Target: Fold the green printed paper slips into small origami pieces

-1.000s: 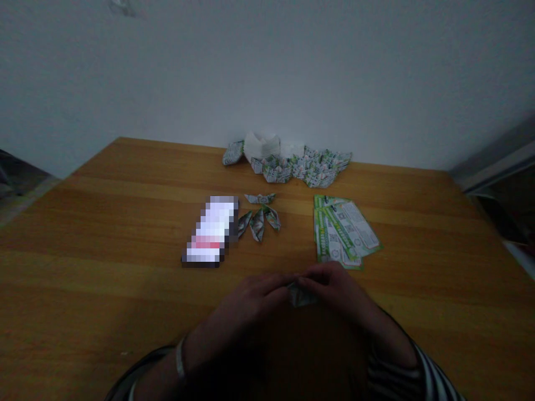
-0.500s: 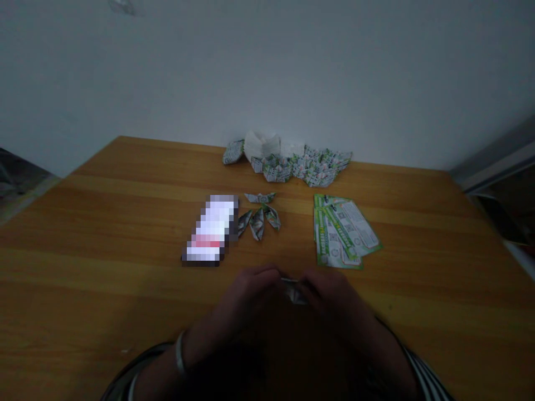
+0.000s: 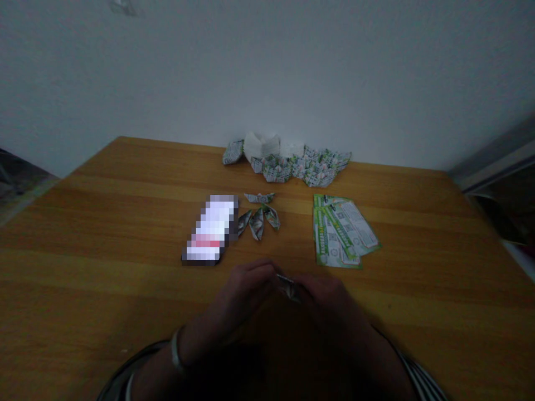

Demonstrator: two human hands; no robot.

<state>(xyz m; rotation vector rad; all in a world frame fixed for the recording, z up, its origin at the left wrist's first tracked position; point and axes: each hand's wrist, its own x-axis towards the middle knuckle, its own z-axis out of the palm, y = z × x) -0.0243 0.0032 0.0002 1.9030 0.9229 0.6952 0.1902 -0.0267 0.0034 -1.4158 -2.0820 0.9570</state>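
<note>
Between my two hands, close to the table's near side, is a small piece of folded printed paper [image 3: 289,288]. My left hand [image 3: 252,283] is closed on its left end, and my right hand [image 3: 325,295] pinches its right end. The fingers hide much of the paper, and dim light blurs its folds. Just beyond my hands lie several small folded paper pieces [image 3: 257,224], pointed like little boats. Flat green-and-white printed slips [image 3: 340,231] overlap in a loose pile to the right.
A phone [image 3: 211,228] with a lit, pixelated screen lies left of the folded pieces. Against the wall [image 3: 267,67] sit joined clusters of folded paper [image 3: 317,166] and a white crumpled thing [image 3: 261,146]. All rest on the wooden table [image 3: 104,234].
Both hands have shifted slightly to the left with the folded paper, which now tilts more and shows less between the fingers. The things on the table stay put.
</note>
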